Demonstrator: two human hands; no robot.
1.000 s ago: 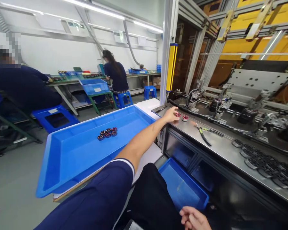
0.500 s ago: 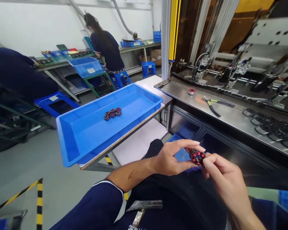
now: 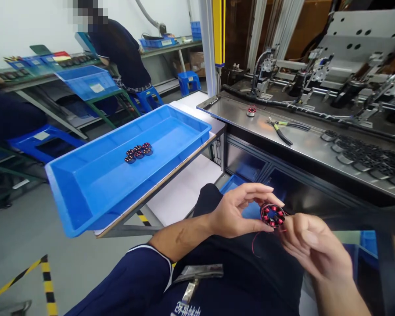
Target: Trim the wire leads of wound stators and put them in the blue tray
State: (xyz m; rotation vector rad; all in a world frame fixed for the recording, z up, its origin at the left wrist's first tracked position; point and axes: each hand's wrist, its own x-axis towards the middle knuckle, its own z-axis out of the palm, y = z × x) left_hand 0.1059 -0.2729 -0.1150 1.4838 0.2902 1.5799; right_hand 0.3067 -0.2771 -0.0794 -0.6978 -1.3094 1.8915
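Observation:
My left hand point(image 3: 238, 210) grips a motor stator point(image 3: 272, 216) by its rim, between the thumb below and the fingers above. The stator is a dark ring with red wire coils, its open face turned up toward me. Against its right side, my right hand point(image 3: 316, 241) is closed in a pinch, with a thin red wire point(image 3: 282, 230) running to its fingertips. Another loose wire end point(image 3: 254, 246) dangles below the stator. What lies inside the right fist is hidden.
To the left, a long blue tray point(image 3: 95, 193) holds several stators point(image 3: 138, 152). On the metal machine ledge lie a single stator point(image 3: 251, 111), green-handled cutters point(image 3: 281, 130) and rows of dark motor parts point(image 3: 368, 153). A co-worker point(image 3: 118, 52) sits at the far bench.
The stator has been turned so its face shows more fully, and wire ends now stick out. My right hand has curled and rotated beside it. The view has shifted right.

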